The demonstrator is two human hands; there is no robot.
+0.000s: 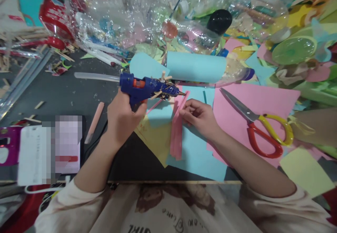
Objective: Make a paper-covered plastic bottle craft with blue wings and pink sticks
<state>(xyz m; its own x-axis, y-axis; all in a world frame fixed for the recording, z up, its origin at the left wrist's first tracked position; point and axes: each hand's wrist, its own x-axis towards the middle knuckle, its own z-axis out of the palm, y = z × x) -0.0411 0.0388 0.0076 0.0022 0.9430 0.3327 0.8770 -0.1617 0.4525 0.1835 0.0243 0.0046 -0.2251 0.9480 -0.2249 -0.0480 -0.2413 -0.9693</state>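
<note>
My left hand (125, 115) is wrapped round the handle of a blue glue gun (142, 87), whose back end has a long clear glue stick (96, 76) sticking out. Bits of wood and dried glue cling round its front, and the metal tip points right. Close to that tip, my right hand (198, 115) pinches a narrow pink paper strip (181, 103). More pink strips (176, 138) lie below it on light blue paper (197, 155). Behind the hands lies a plastic bottle wrapped in light blue paper (197, 67).
Large scissors (255, 124) with red and yellow handles lie on pink paper (231, 110) at the right. A phone (68, 145) lies at the left edge of the table (126, 159). Clear plastic bottles (126, 19) and paper scraps are piled along the back.
</note>
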